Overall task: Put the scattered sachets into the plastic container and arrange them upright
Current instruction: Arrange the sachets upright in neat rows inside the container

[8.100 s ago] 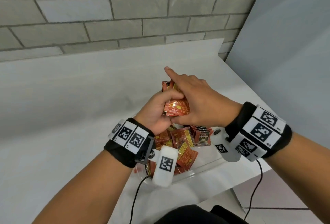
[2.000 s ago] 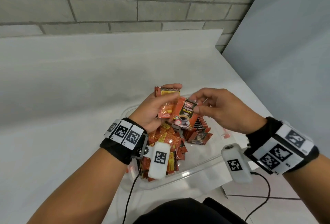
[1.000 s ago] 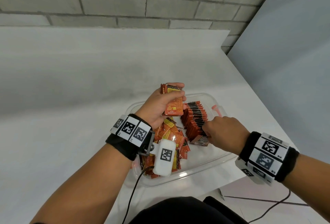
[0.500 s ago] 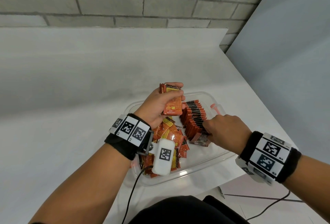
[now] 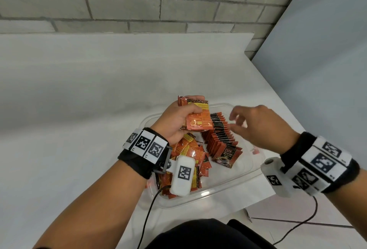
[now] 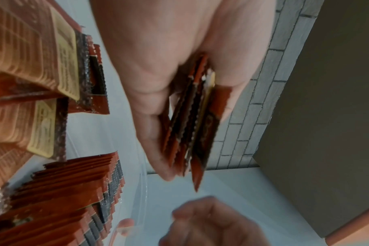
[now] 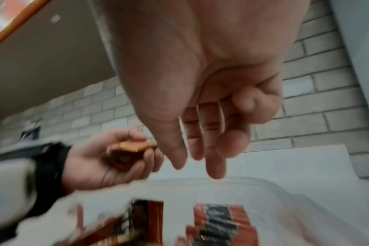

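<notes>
The row of small red-and-black coffee sachets (image 5: 222,135) stands on edge in the right half of the clear plastic container (image 5: 246,173), leaning slightly, with one printed face showing at the near end. Half a second ago the right hand was down at that near end, fingers tucked against the row; now the right hand (image 5: 258,127) has lifted off and hovers above the far part of the row, fingers loosely spread and holding nothing, blurred with motion. So one more sachet appears to have joined the row, and the hand looks to be heading back for the next.

The supply is the small stack of orange-backed sachets (image 5: 197,116) that the left hand (image 5: 174,121) grips between thumb and curled fingers above the container's far-left side, as it did a moment ago. Below that wrist, a loose heap of red and yellow sachets (image 5: 188,153) lies flat and jumbled in the left half, not yet stood up, so a good share of the arranging remains.

The container sits on a white table (image 5: 79,109) by a grey brick wall (image 5: 139,0)
</notes>
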`<state>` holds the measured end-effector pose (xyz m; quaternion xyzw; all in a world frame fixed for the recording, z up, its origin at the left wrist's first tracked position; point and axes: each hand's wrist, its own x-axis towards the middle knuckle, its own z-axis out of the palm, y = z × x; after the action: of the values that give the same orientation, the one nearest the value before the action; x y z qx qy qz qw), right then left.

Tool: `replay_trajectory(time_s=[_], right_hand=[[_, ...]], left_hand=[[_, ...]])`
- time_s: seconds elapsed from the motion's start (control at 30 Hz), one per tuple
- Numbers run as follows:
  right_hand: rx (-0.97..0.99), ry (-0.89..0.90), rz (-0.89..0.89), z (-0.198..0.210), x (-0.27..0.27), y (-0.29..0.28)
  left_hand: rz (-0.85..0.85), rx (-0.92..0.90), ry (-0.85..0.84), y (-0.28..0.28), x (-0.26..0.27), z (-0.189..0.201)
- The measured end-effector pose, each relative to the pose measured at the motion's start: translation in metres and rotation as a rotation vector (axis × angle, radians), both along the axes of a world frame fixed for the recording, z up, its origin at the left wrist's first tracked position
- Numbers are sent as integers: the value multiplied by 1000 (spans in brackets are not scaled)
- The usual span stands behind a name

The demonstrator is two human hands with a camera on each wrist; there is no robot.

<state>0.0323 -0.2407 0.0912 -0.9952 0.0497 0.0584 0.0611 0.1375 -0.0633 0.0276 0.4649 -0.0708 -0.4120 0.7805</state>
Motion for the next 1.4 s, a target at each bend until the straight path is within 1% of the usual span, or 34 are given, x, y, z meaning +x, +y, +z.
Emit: replay_trajectory(time_s=[0.07,0.13,0.2,0.23,0.3,0.37,0.43,0.5,0.57,0.6,0.63,0.7,0.77,0.83,0.93,1.0,1.1,1.2,1.3,1.33,1.4], right_hand=[[271,-87,-24,5,8,2],[478,-108,-62,9,14,8],[624,-87,-84,10,19,15],[659,-77,-76,10,21,17],[669,-71,-49,8,24,20],[690,-98,-60,8,27,21],[736,-182,-101,8,30,18],[743,-322,-127,10,30,14],[688,-417,-90,10,28,13],[633,-415,-43,10,26,15],[572,-379,8,7,24,17],[495,-248,82,1,20,22],[498,-177,96,-2,19,23],[546,-223,48,1,20,23],[539,-315,-31,3,22,22],[553,-291,-59,2,24,22],[652,-215,-69,2,25,24],[731,-179,-76,2,21,23],[766,-70,-68,3,11,12],[744,-13,-54,4,6,7],[638,111,-27,2,-2,-3]], left_hand=[[-17,11,-39,0,-1,2],[-24,-10,-59,-1,-3,2],[-38,-30,-75,-1,-5,3],[-45,-37,-84,-1,-5,4],[-61,-43,-93,-1,-6,3],[-71,-50,-89,0,-5,3],[-84,-74,-67,1,-5,4],[-59,-81,-19,2,-4,7],[-14,-79,31,2,-2,6],[-3,-94,44,2,-2,6],[6,-114,49,2,-2,7],[33,-144,49,2,-3,6],[55,-141,28,2,-3,6],[57,-138,-3,2,-3,6],[46,-124,-30,2,-3,6],[25,-120,-43,2,-4,6],[-29,-117,-78,1,-5,6],[-80,-114,-93,1,-5,5],[-49,-113,-61,0,-4,4],[-24,-105,-51,0,-3,3],[15,-80,-37,0,-2,3]])
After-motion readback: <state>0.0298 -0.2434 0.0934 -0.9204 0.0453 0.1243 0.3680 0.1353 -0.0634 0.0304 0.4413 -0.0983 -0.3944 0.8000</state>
